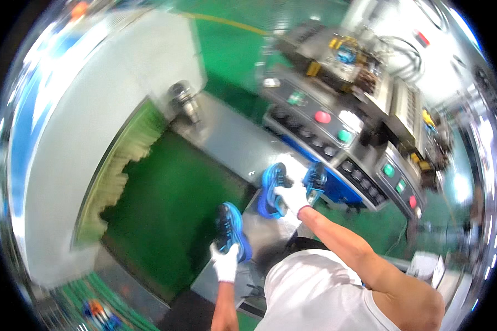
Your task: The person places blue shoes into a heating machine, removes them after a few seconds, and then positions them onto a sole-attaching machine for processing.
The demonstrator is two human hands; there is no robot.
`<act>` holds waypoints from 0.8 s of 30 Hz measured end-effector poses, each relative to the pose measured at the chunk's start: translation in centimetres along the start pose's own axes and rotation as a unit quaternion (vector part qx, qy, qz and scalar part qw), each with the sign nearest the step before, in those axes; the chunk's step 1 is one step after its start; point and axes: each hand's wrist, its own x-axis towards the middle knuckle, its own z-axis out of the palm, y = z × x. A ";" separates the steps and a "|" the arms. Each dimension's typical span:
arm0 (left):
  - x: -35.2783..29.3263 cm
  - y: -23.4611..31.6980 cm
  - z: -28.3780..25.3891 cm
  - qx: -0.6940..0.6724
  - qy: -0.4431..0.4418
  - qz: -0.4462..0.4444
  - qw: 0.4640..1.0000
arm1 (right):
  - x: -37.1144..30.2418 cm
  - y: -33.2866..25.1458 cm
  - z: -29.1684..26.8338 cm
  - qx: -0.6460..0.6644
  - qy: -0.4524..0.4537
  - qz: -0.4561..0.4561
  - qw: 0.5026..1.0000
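Note:
My left hand [225,263], in a white glove, grips the heel end of a blue and black sneaker [233,226] over the edge of the green opening. Farther right, my right hand [292,199], also white-gloved, is closed at the heel of a second blue and black sneaker [269,190]. A third sneaker [315,179] of the same colours lies against the far side of that hand. Blur hides whether the right fingers hold this one too. Below the right-hand sneakers runs a grey metal ledge [226,136].
A large pale machine housing [94,99] with a ragged bristle-like strip [116,182] borders the green-floored opening on the left. To the right stand machines with a control panel [315,113] of red and green buttons. A metal fitting [185,102] juts up by the ledge.

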 end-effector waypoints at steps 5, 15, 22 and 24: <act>-3.0 8.9 3.6 0.087 -0.130 0.140 0.978 | -4.6 0.8 -10.8 0.103 0.032 -0.069 0.992; -11.6 15.4 17.8 0.282 -0.562 0.343 0.698 | -25.7 9.7 -27.2 0.266 0.362 0.015 0.893; -33.3 11.7 31.6 0.287 -0.738 0.317 0.522 | -43.4 25.0 -39.6 0.323 0.688 0.144 0.634; -40.1 9.8 35.0 0.301 -0.761 0.339 0.463 | -46.8 30.0 -45.1 0.224 0.758 0.182 0.584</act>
